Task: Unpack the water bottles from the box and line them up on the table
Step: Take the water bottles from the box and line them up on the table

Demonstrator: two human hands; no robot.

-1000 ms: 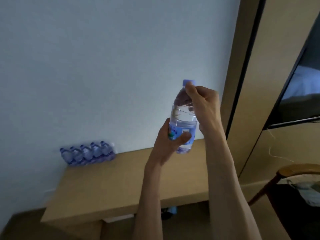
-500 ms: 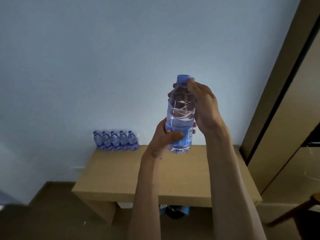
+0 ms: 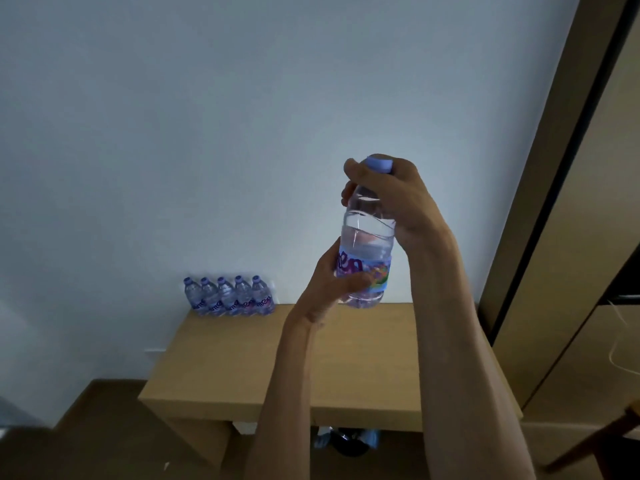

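Got the water bottle (image 3: 366, 244) up in the air over the table (image 3: 242, 362), both hands on it: my left hand (image 3: 332, 289) is wrapped round the label end to carry the weight, my right hand (image 3: 398, 199) curls over the neck and cap to keep it upright. Five more bottles (image 3: 228, 296) already stand in a tight row along the wall, so I reckon this one goes beside them. Can't see the box anywhere, and the blue stuff (image 3: 346, 441) under the table is too dark to make out

Five bottles (image 3: 228, 296) are standing in a row at the table's (image 3: 242, 362) back left corner, touching, against the wall (image 3: 173, 133) behind it.
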